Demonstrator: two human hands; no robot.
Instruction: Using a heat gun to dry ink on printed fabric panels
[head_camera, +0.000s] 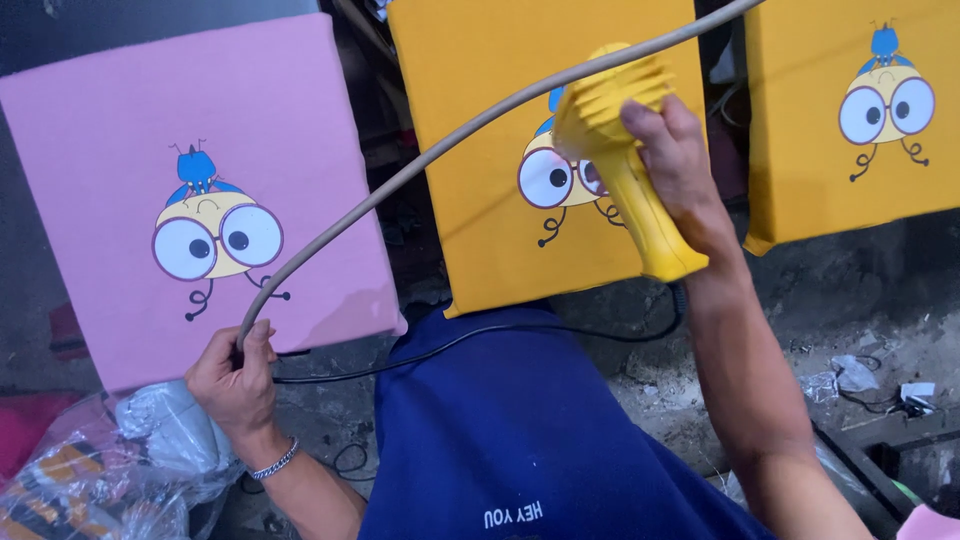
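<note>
The person's right hand (672, 150) is raised up with the arm stretched out long, and its fingers are wrapped tight round a yellow plastic heat gun (620, 160), the kind shaped like a hair dryer with ribbed slots on its round head. The head of the gun points at the middle orange fabric panel (480, 230), right by the cartoon bug face printed there. The left hand (232, 375) sits lower with the wrist bent, and it is closed round the end of a thick grey hose (420, 165) that bends up and across to the top of the view. A silver chain bracelet (274, 462) hangs on that wrist. A thin black cord (470, 338) runs from the gun's handle down over the person's blue shirt (520, 440). A pink fabric panel (110, 150) with the same bug face (big round glasses, a little blue bug on top) stands to the left, and another orange panel (800, 120) stands to the right. All three look flat and soft. Crinkly clear plastic bags (90, 470) lie by the left arm. The floor (800, 320) is dark, dusty grey concrete with bits of rubbish on it
</note>
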